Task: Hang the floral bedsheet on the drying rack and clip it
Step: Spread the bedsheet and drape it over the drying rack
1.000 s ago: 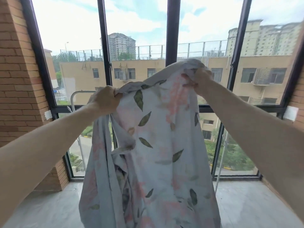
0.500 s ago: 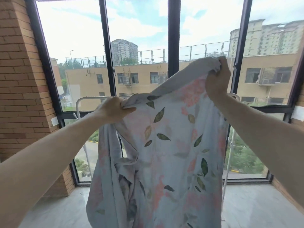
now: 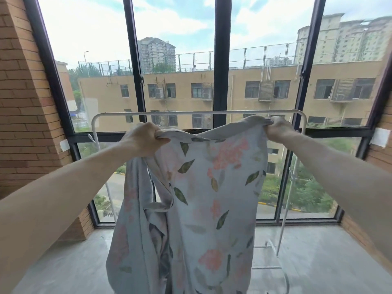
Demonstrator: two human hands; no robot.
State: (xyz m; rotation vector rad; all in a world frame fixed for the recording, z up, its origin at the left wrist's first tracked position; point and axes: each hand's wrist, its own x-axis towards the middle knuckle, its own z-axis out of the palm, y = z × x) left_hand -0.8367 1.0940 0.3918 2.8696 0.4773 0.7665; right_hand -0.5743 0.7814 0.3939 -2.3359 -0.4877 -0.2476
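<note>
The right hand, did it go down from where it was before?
Yes. The right hand was up by the rooftop fence across the street; now it grips the bedsheet lower, just below the rack's top bar.

Both arms outstretched; left hand (image 3: 141,138), right hand (image 3: 278,127) fists clenched on cloth.

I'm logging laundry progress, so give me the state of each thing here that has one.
Bedsheet: held up by its top edge, hanging bunched, not yet over the rack.
Drying rack: standing upright by the window, top bar bare.
Left hand: grips the sheet's top edge.
Right hand: grips the sheet's top edge.
Clips: none visible.
</note>
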